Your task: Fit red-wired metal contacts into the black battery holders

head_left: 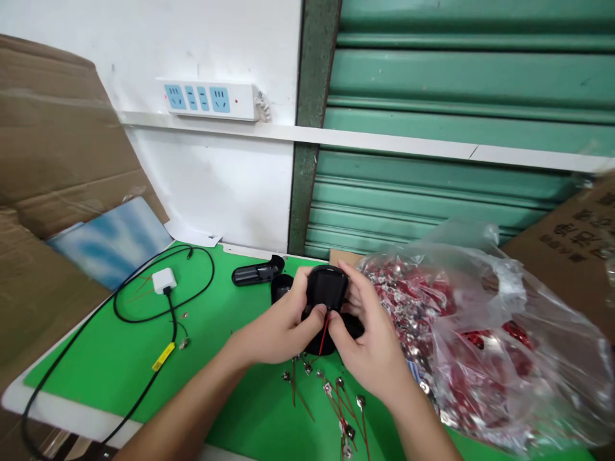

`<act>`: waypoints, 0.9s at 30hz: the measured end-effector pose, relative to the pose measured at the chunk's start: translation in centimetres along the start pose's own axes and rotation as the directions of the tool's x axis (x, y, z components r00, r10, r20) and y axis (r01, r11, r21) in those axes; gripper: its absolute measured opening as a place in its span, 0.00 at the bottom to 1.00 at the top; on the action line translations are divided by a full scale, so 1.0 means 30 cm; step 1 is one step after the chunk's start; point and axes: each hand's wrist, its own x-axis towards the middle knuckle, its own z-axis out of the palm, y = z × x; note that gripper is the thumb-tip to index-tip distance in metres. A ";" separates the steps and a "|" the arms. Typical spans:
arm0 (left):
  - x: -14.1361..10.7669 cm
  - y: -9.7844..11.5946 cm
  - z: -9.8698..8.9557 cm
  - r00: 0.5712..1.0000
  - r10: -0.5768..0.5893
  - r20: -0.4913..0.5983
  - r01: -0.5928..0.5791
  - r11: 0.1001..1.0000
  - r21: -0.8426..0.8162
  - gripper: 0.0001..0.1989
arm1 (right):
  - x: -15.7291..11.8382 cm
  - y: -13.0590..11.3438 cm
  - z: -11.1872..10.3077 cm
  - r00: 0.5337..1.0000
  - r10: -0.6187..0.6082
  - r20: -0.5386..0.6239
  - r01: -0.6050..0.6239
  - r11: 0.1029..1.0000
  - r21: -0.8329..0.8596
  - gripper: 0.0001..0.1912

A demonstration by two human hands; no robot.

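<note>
Both my hands grip a black plastic housing (327, 286) above the green mat. My left hand (291, 320) closes on its left side, thumb pressed on the near edge. On the opposite side, my right hand (368, 326) wraps it with the thumb at the same edge. A red wire (324, 333) hangs down between the two thumbs. Below the housing sits another dark part (321, 344), partly hidden by the hands. Several small metal pieces with red wires (339, 390) lie on the mat in front of my hands.
A black handle-shaped shell (254, 273) and a black cup-like part (280, 286) lie behind my left hand. To the right slumps a clear plastic bag (480, 358) of wired metal pieces. A white adapter (164, 280) with black cable is at left, near cardboard (52, 128).
</note>
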 end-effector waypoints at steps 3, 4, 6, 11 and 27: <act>-0.001 -0.002 -0.011 1.000 0.019 0.021 -0.019 0.999 0.034 0.20 | 0.004 -0.013 -0.014 1.000 0.006 0.025 -0.007 0.999 0.050 0.37; -0.002 -0.003 -0.014 0.999 0.028 0.022 -0.029 0.998 0.050 0.21 | 0.005 -0.016 -0.018 0.999 0.012 0.039 -0.014 0.997 0.070 0.38; -0.003 -0.005 -0.020 0.999 0.050 0.021 -0.052 0.995 0.085 0.22 | 0.005 -0.018 -0.025 0.997 0.025 0.073 -0.033 0.993 0.111 0.38; -0.005 -0.007 -0.027 0.996 0.080 0.039 -0.085 0.988 0.127 0.21 | 0.008 -0.015 -0.031 0.989 0.089 0.119 -0.105 0.985 0.137 0.34; 0.005 -0.030 0.011 0.990 0.121 -0.070 -0.105 0.973 0.208 0.21 | 0.008 -0.024 0.023 0.984 0.174 0.041 -0.179 0.950 0.256 0.29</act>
